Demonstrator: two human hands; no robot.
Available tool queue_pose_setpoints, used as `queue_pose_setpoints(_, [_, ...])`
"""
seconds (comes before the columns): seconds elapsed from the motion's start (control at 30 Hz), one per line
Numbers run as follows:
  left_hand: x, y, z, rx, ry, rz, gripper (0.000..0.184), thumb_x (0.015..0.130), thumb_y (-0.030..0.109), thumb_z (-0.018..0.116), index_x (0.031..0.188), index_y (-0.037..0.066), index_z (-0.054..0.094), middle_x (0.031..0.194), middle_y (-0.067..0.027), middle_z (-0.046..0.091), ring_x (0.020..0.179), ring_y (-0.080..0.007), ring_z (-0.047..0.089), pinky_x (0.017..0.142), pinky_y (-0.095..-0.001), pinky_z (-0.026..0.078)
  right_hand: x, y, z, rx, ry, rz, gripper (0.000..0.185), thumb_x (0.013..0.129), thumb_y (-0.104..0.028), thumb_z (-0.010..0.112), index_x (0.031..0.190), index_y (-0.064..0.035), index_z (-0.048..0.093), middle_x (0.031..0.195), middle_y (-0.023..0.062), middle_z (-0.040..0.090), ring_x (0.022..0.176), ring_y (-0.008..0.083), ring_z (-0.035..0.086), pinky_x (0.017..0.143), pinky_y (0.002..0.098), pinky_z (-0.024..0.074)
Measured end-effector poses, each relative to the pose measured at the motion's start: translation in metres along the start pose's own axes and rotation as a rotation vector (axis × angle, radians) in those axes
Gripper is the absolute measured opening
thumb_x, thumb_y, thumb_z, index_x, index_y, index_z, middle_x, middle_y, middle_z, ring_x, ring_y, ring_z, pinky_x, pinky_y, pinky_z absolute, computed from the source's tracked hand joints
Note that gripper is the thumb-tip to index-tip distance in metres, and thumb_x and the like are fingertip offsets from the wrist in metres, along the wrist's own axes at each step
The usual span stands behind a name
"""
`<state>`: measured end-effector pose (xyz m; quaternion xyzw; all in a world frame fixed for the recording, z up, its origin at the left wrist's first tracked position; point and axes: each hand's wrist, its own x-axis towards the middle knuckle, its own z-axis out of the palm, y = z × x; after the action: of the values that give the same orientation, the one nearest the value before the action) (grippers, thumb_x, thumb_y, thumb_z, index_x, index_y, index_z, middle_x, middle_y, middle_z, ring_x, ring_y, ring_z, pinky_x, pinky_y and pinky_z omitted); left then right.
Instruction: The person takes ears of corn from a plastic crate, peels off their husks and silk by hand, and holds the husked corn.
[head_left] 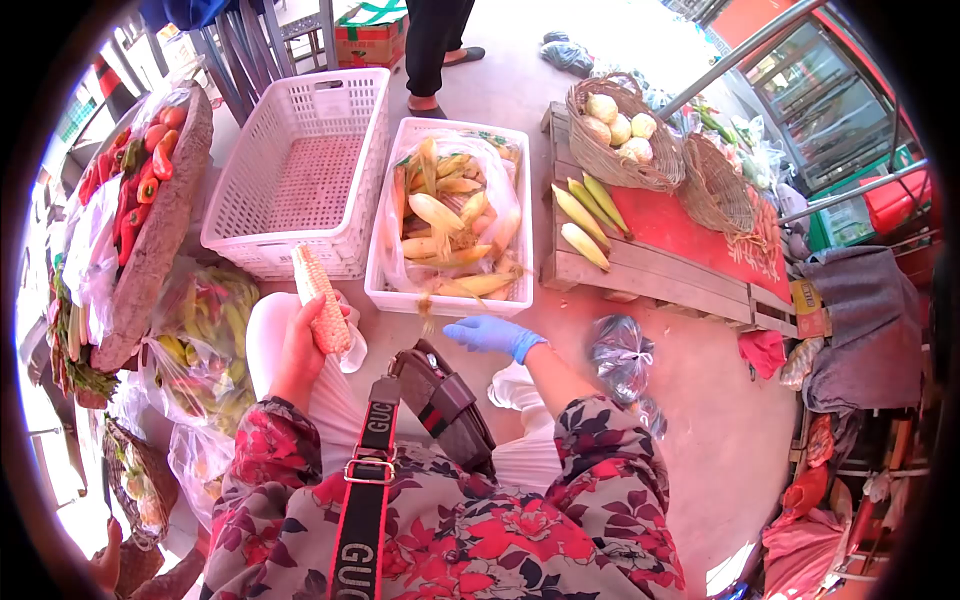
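Note:
A peeled corn cob [322, 305], pale yellow, is gripped upright and tilted in my bare left hand [303, 345]. My right hand [490, 335], in a blue glove, hangs just below the white crate [450, 299], fingers stretched out and holding nothing. Strands of corn silk [427, 312] dangle over the crate's near edge, left of the glove. Inside the crate, an open clear plastic bag holds several husks and ears of corn [437, 213]. Between my legs rests a dark brown bag [440, 395].
An empty-looking white basket [225, 228] stands left of the crate. On the right, a wooden pallet [640, 262] bears several ears in green husks [580, 213] and a wicker basket of onions [620, 128]. Red peppers [133, 215] lie far left. A person's legs [430, 60] are beyond the crates.

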<state>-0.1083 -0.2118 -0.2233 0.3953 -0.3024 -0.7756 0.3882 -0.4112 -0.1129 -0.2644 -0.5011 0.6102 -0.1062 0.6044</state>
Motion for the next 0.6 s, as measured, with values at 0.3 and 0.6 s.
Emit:
queue_pose_setpoints(0.3, [-0.03, 0.03, -0.031, -0.056, -0.023, 0.065, 0.032, 0.083, 0.02, 0.055, 0.106, -0.001, 0.047, 0.089, -0.01, 0.057, 0.078, -0.0191, 0.059, 0.065, -0.0299, 0.05, 0.071, 0.075, 0.159, -0.025, -0.096, 0.264, 0.055, 0.081, -0.051, 0.043, 0.106, -0.0057, 0.059, 0.093, 0.0116, 0.063, 0.072, 0.0209, 0.058, 0.067, 0.033, 0.0483])
queue_pose_setpoints(0.6, [0.047, 0.036, -0.009, 0.061, -0.115, 0.051, 0.033, 0.083, 0.016, 0.056, 0.11, 0.001, 0.043, 0.094, -0.0087, 0.054, 0.078, -0.0194, 0.059, 0.065, -0.0301, 0.049, 0.077, 0.218, 0.25, -0.346, -0.201, 0.582, 0.031, 0.067, -0.031, 0.067, 0.09, -0.0108, 0.068, 0.102, 0.01, 0.063, 0.094, 0.0281, 0.059, 0.078, 0.0426, 0.0446])
